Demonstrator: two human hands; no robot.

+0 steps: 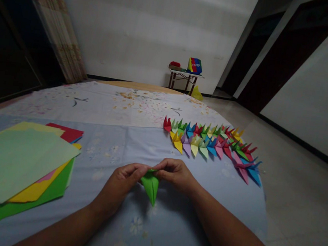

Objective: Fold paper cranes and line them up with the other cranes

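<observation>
A folded green paper piece is held between both hands above the blue cloth, one long point hanging down toward me. My left hand pinches its upper left side between thumb and fingers. On the upper right, my right hand pinches it too, thumb and index finger together. The fingers hide its top part. Beyond my right hand stand rows of folded paper cranes in many colours. To the left lies a stack of paper sheets, pale green on top, with yellow, green, pink and red edges showing.
Blue and white floral cloths cover the round table. Against the far wall is a small table bearing a colourful box and a red item. A yellow bag lies beside it. A curtain hangs at left.
</observation>
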